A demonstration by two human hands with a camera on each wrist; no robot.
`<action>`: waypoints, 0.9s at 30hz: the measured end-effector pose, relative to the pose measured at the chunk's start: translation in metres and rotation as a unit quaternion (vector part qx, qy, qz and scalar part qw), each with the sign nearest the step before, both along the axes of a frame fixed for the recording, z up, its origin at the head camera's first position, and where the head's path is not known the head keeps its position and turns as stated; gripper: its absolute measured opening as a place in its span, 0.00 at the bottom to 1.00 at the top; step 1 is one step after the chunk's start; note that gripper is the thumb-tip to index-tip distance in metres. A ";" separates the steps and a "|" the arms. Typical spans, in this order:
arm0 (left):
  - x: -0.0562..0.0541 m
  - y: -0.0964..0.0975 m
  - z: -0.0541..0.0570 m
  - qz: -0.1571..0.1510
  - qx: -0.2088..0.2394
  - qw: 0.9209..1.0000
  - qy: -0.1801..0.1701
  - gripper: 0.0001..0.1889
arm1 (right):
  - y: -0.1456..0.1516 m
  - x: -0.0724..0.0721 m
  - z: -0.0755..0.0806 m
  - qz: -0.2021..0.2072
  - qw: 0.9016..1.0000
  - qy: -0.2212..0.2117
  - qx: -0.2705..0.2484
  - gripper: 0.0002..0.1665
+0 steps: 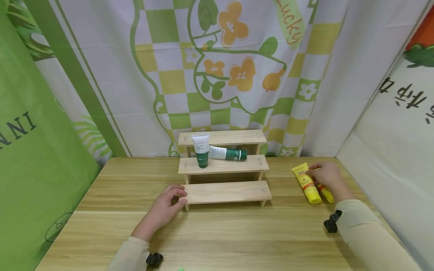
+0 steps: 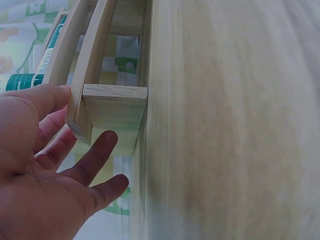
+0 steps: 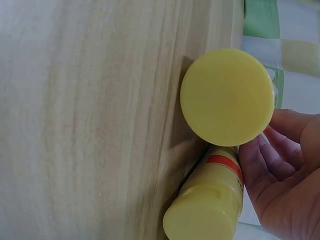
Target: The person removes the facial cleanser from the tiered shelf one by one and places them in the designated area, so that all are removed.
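My left hand is at the left end of the lowest tier of a wooden stepped display shelf. Its thumb and forefingers touch the board's end; the other fingers stay spread and loose in the left wrist view. At the right of the table, my right hand pinches the upper part of a yellow squeeze tube with an orange band. A second yellow tube lies beside it, partly hidden by the hand. Round yellow caps face the right wrist camera.
On the middle tier, a white-and-green tube stands on its cap and another green-and-white tube lies on its side. The top tier is behind them. A patterned curtain hangs behind the wooden table.
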State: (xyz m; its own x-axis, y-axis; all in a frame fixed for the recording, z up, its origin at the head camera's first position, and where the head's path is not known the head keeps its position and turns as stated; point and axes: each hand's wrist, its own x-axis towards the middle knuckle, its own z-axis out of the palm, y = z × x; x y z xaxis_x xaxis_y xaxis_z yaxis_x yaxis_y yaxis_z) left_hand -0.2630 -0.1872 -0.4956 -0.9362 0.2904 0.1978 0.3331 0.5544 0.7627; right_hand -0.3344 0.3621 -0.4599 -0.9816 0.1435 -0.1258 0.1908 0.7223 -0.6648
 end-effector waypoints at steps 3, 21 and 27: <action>0.000 0.000 0.000 0.001 0.003 1.000 0.003 0.07 | -0.002 0.001 0.003 -0.005 1.000 0.000 0.002 0.25; 0.001 0.001 0.001 0.003 0.001 1.000 -0.001 0.07 | -0.041 0.008 0.049 0.020 0.996 0.085 0.001 0.19; 0.000 0.000 0.000 0.004 0.002 1.000 -0.004 0.07 | -0.097 0.009 0.075 0.055 0.987 0.150 0.002 0.15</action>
State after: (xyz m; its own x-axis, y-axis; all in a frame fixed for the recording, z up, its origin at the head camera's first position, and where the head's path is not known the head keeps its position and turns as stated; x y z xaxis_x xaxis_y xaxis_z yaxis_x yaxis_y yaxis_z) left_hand -0.2631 -0.1870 -0.4954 -0.9398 0.2829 0.1918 0.3233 0.5538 0.7673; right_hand -0.3251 0.2650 -0.3849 -0.9843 0.0347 0.1732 -0.0935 0.7297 -0.6773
